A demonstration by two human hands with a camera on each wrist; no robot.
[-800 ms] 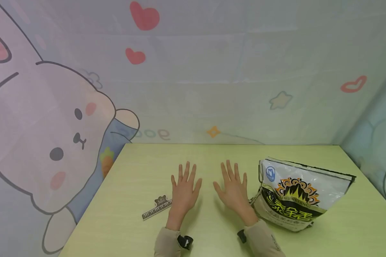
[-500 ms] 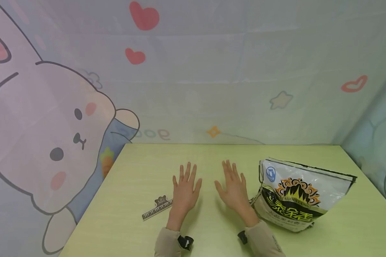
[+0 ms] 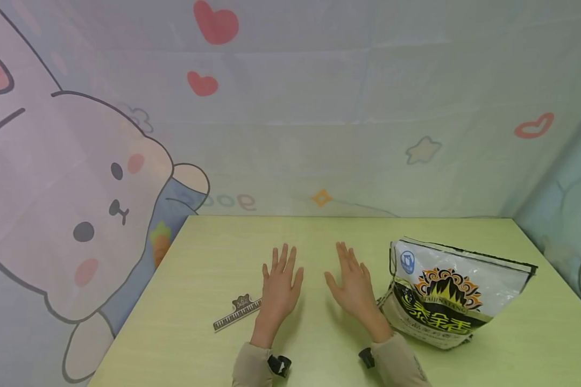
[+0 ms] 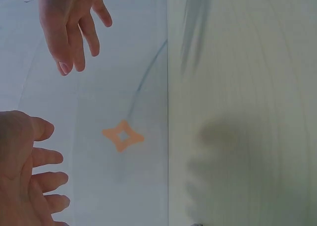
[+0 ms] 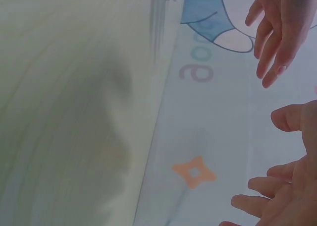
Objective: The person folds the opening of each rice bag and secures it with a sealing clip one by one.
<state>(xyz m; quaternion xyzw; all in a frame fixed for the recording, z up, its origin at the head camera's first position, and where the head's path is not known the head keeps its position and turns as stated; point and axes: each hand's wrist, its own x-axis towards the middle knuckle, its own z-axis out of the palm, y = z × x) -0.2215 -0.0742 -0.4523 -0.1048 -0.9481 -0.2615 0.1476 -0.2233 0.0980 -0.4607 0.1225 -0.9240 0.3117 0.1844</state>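
Beige sleeves (image 3: 253,366) lead to your right hand (image 3: 353,290), just left of the upright bag (image 3: 447,298), and your left hand (image 3: 281,287), farther left, fingers of both extended; a keyboard-patterned clip (image 3: 237,314) lies left of both. Behind the bag hangs a printed backdrop (image 3: 300,140).

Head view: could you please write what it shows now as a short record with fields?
Left hand: fingers extended, holding nothing
Right hand: fingers extended, holding nothing
Piano-patterned strip: lying on the table, beside the left hand
Printed bag: standing on the table, right of the right hand
Backdrop: printed with hearts and a rabbit-like figure
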